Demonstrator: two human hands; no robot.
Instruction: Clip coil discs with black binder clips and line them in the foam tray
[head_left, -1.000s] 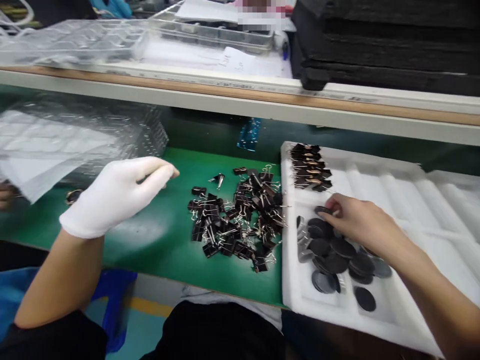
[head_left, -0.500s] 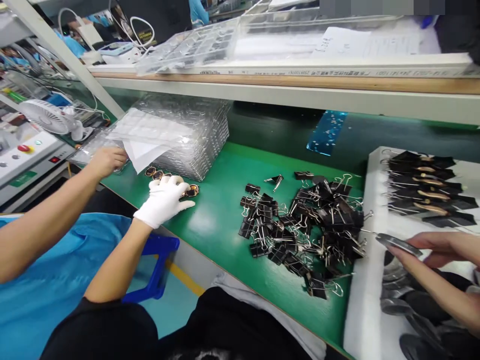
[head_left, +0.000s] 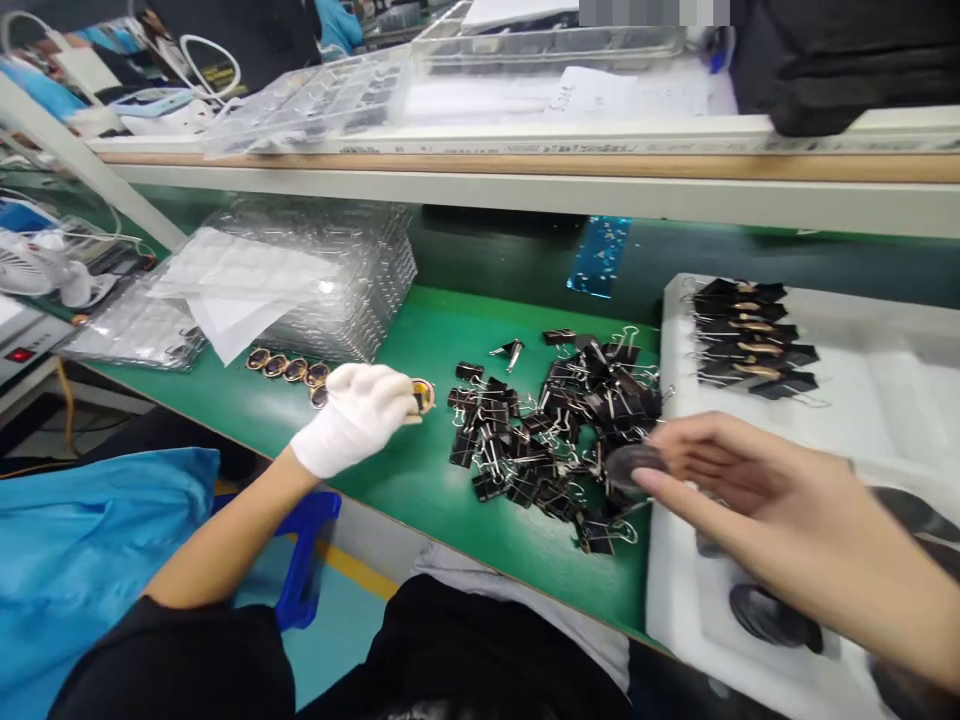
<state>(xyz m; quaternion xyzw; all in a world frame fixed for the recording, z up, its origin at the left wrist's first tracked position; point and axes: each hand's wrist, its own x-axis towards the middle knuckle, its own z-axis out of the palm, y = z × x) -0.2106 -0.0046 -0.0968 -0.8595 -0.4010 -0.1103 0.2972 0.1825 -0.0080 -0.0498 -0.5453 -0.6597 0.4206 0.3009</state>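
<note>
The gloved left hand [head_left: 358, 412] grasps one gold-rimmed part [head_left: 424, 397] above the bench [head_left: 420, 475]; five more [head_left: 295, 370] show beyond its wrist. The right hand [head_left: 757, 490] pinches at least one disc [head_left: 632, 468] near uncountable clips [head_left: 559, 402], beside one tray [head_left: 661, 590].

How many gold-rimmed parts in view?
6 gold-rimmed parts visible: one in the left hand, four in a row on the bench, one below its right end. The glove may hide more.
</note>
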